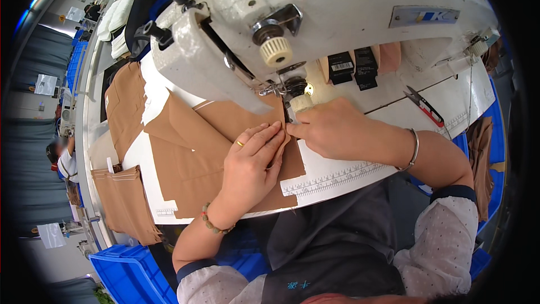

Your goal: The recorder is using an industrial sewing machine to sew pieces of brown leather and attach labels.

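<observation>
2 palms down: left hand (250, 166) on brown fabric (188, 171), right hand (333, 128) curled, each grip's closure unclear.

Along the far edge of the sewing table (469, 90) I see a sewing machine (337, 5) of glossy, white-painted metal, with a ribbed knob (276, 52) in cream plastic. The tabletop is smooth and white; over its left half spreads brown cloth (191, 174) — matt and smooth. Toward the right edge, snips (427, 110) have metal blades and a red-and-black handle, seemingly plastic. Past the near left corner, a bin (132, 276) is shiny blue plastic. A bracelet (415, 152) gleams like polished metal; the apron (332, 242) is dull, dark cloth.
</observation>
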Demonstrator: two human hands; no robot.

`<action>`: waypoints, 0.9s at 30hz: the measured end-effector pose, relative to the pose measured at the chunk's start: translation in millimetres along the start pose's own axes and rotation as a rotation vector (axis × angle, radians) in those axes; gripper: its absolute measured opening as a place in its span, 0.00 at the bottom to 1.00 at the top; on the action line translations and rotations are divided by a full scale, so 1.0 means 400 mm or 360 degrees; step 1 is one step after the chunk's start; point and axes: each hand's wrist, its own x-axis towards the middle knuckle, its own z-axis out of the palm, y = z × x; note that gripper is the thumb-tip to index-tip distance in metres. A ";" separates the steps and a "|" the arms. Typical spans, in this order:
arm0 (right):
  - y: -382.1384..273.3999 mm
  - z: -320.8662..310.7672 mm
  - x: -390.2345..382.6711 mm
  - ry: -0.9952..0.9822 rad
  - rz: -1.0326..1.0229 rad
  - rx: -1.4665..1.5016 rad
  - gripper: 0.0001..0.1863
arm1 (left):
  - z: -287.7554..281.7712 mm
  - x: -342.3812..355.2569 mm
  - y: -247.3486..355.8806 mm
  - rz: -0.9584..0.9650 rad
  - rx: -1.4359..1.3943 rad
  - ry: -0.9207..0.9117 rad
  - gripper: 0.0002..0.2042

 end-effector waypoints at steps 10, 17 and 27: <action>0.027 -0.002 0.015 0.0363 0.0218 0.0327 0.16 | 0.008 -0.011 0.011 0.0090 0.0227 -0.0011 0.19; 0.013 0.006 0.005 0.0137 -0.0022 -0.0055 0.19 | 0.000 -0.014 0.017 0.0096 0.0277 -0.0058 0.19; 0.024 0.016 0.011 0.0232 0.0002 -0.0177 0.09 | 0.009 -0.002 -0.015 0.0144 0.0219 -0.0062 0.18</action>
